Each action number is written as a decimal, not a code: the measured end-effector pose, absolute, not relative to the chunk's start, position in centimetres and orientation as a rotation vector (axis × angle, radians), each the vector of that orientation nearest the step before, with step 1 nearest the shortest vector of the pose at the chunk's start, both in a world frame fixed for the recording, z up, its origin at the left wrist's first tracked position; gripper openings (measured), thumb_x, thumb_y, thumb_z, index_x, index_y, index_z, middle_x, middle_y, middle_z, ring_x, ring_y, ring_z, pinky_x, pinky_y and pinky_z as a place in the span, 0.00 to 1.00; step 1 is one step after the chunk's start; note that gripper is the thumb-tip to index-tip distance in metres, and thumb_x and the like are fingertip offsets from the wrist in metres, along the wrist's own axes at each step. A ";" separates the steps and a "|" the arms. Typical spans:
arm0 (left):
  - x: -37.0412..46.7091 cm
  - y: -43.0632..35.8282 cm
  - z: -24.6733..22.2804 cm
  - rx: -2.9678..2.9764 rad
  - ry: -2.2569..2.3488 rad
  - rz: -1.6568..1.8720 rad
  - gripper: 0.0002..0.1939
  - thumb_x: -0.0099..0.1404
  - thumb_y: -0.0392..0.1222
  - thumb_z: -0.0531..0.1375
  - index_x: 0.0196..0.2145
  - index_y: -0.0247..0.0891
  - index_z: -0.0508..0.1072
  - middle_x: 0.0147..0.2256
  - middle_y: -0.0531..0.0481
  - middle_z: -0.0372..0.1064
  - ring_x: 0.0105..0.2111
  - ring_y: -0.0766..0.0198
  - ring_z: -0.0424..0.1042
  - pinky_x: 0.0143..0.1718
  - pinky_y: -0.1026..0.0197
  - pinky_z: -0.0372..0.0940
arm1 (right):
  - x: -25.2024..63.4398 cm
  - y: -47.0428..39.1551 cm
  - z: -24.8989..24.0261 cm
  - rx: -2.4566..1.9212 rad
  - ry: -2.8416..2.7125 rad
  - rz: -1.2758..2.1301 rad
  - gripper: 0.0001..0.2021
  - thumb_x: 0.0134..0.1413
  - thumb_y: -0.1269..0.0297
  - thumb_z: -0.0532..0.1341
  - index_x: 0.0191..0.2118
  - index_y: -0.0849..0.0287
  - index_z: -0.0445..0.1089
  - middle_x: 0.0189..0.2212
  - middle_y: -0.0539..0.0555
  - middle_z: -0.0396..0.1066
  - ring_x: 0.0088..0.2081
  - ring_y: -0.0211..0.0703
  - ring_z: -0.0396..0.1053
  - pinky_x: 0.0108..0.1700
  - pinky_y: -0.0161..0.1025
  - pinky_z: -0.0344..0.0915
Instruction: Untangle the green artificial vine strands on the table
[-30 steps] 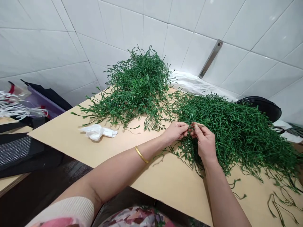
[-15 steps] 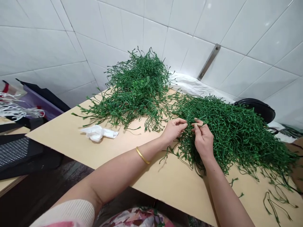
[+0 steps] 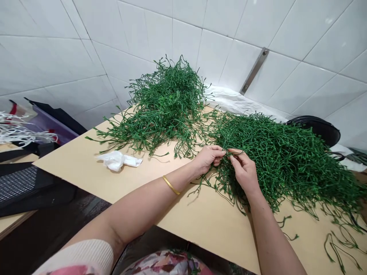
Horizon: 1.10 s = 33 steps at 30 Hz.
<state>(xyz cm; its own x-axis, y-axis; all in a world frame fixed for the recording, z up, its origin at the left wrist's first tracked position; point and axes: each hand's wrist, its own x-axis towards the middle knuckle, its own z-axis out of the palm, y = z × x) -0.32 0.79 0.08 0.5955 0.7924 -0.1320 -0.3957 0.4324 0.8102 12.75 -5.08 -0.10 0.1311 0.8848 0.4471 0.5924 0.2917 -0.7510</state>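
Thin green cords with small knotted or tufted ends lie in two heaps on the tan board. My left hand [image 3: 210, 157] is pinched around a green cord at the near left edge of the right heap [image 3: 275, 152]. Facing it, the thumb and index finger of my right hand [image 3: 243, 168] close on what looks like the same cord. The fingertips of both hands almost meet, and the cord's exact end is too small to make out. Behind my left hand rises the other heap [image 3: 169, 103], fluffier and taller.
A crumpled white tissue [image 3: 117, 160] lies left on the board [image 3: 86, 172]. Loose cords [image 3: 338, 248] are scattered at the front right. A black round case [image 3: 315, 130] and white plastic sheeting [image 3: 229, 97] sit by the tiled wall. White cords [image 3: 20, 131] and black mesh [image 3: 20, 185] are at far left.
My fingertips have drawn closer together over the cord, and my left hand has turned slightly with its fingers curled tighter. The heaps look unchanged; the view has shifted a little.
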 end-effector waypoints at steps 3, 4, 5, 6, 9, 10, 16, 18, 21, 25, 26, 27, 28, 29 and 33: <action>-0.3 0.6 0.2 0.844 0.563 0.755 0.09 0.51 0.32 0.58 0.19 0.34 0.60 0.15 0.58 0.53 0.12 0.79 0.47 0.15 0.70 0.40 | 12.8 -5.2 0.0 -1.414 -1.523 0.427 0.13 0.54 0.61 0.54 0.42 0.60 0.69 0.42 0.59 0.70 0.42 0.45 0.68 0.46 0.46 0.64; -0.3 0.6 0.1 0.845 0.558 0.745 0.08 0.52 0.32 0.58 0.20 0.33 0.60 0.16 0.57 0.55 0.12 0.79 0.47 0.15 0.70 0.40 | 12.7 -5.2 0.0 -1.417 -1.512 0.428 0.13 0.54 0.61 0.54 0.42 0.60 0.69 0.42 0.59 0.70 0.42 0.45 0.68 0.46 0.46 0.64; -0.2 0.6 0.1 0.844 0.552 0.739 0.08 0.52 0.32 0.57 0.20 0.33 0.60 0.17 0.56 0.57 0.11 0.79 0.48 0.14 0.71 0.40 | 12.7 -5.2 0.1 -1.420 -1.504 0.425 0.13 0.55 0.60 0.53 0.41 0.60 0.69 0.41 0.59 0.71 0.42 0.45 0.68 0.45 0.46 0.64; -0.2 0.6 0.1 0.840 0.547 0.737 0.08 0.53 0.32 0.57 0.20 0.33 0.60 0.18 0.55 0.59 0.11 0.79 0.48 0.14 0.71 0.40 | 12.6 -5.2 0.1 -1.420 -1.501 0.423 0.13 0.55 0.60 0.53 0.40 0.60 0.70 0.41 0.58 0.71 0.42 0.45 0.68 0.45 0.45 0.64; -0.2 0.7 -0.1 0.777 0.490 0.716 0.08 0.54 0.33 0.57 0.21 0.33 0.59 0.20 0.52 0.64 0.11 0.80 0.48 0.14 0.72 0.41 | 12.5 -5.1 0.2 -1.386 -1.543 0.424 0.13 0.56 0.59 0.52 0.33 0.59 0.72 0.39 0.57 0.72 0.43 0.44 0.68 0.47 0.44 0.62; -0.2 0.7 -0.2 0.736 0.448 0.693 0.08 0.54 0.33 0.57 0.22 0.33 0.59 0.20 0.52 0.64 0.11 0.80 0.47 0.14 0.72 0.41 | 12.5 -5.1 0.2 -1.377 -1.560 0.439 0.13 0.55 0.58 0.53 0.32 0.59 0.72 0.38 0.57 0.72 0.43 0.44 0.67 0.48 0.43 0.61; -0.6 0.9 -0.2 0.653 0.219 0.510 0.04 0.56 0.31 0.55 0.24 0.31 0.62 0.17 0.54 0.61 0.10 0.81 0.45 0.13 0.73 0.41 | 12.9 -5.2 0.3 -1.281 -1.516 0.714 0.14 0.51 0.56 0.57 0.40 0.57 0.71 0.38 0.54 0.72 0.41 0.43 0.68 0.48 0.43 0.62; -0.6 0.8 -0.3 0.695 0.208 0.479 0.04 0.55 0.32 0.56 0.24 0.31 0.63 0.17 0.54 0.62 0.10 0.81 0.45 0.13 0.73 0.39 | 13.0 -5.3 0.4 -1.196 -1.481 0.838 0.15 0.49 0.56 0.58 0.42 0.56 0.70 0.40 0.54 0.72 0.42 0.44 0.68 0.49 0.44 0.62; -0.5 0.7 -0.2 0.744 0.259 0.508 0.06 0.54 0.34 0.58 0.24 0.32 0.62 0.18 0.53 0.64 0.10 0.81 0.45 0.13 0.72 0.39 | 13.0 -5.2 0.4 -1.136 -1.356 0.925 0.16 0.46 0.58 0.60 0.43 0.56 0.69 0.40 0.55 0.72 0.41 0.44 0.68 0.48 0.45 0.63; 0.0 0.2 -0.1 0.857 0.433 0.660 0.08 0.54 0.33 0.58 0.22 0.32 0.60 0.17 0.52 0.64 0.11 0.80 0.47 0.14 0.72 0.39 | 12.8 -4.9 0.0 -1.188 -1.251 0.871 0.10 0.43 0.60 0.63 0.34 0.57 0.69 0.29 0.50 0.71 0.30 0.37 0.67 0.38 0.38 0.65; 0.1 0.0 -0.1 0.893 0.479 0.709 0.08 0.54 0.33 0.57 0.21 0.33 0.60 0.17 0.53 0.63 0.11 0.80 0.48 0.14 0.71 0.39 | 12.7 -4.8 -0.1 -1.217 -1.254 0.836 0.10 0.43 0.60 0.63 0.32 0.58 0.68 0.26 0.49 0.70 0.28 0.36 0.66 0.36 0.37 0.64; 0.3 -0.1 -0.1 0.923 0.520 0.760 0.09 0.54 0.33 0.57 0.21 0.33 0.60 0.16 0.53 0.62 0.11 0.79 0.49 0.14 0.71 0.40 | 12.6 -4.9 -0.1 -1.254 -1.277 0.789 0.09 0.44 0.60 0.63 0.31 0.58 0.68 0.24 0.48 0.69 0.26 0.35 0.64 0.33 0.35 0.63; 0.4 -0.2 -0.2 0.944 0.551 0.810 0.09 0.55 0.33 0.57 0.20 0.33 0.60 0.16 0.54 0.62 0.11 0.79 0.50 0.14 0.71 0.41 | 12.5 -4.9 -0.1 -1.299 -1.314 0.725 0.09 0.44 0.60 0.62 0.31 0.59 0.67 0.23 0.48 0.68 0.25 0.35 0.63 0.31 0.34 0.62; 0.5 -0.3 -0.2 0.957 0.575 0.854 0.09 0.55 0.34 0.57 0.20 0.33 0.60 0.16 0.55 0.61 0.11 0.79 0.50 0.14 0.71 0.42 | 12.4 -5.0 0.0 -1.350 -1.362 0.646 0.09 0.45 0.60 0.61 0.31 0.59 0.67 0.23 0.48 0.67 0.25 0.35 0.62 0.30 0.34 0.61; 0.5 -0.1 -0.3 0.902 0.603 0.963 0.09 0.54 0.32 0.57 0.20 0.34 0.60 0.16 0.56 0.59 0.12 0.79 0.50 0.15 0.70 0.44 | 12.2 -5.5 0.5 -1.518 -1.539 0.290 0.08 0.50 0.61 0.57 0.30 0.59 0.68 0.23 0.49 0.67 0.25 0.36 0.61 0.29 0.34 0.59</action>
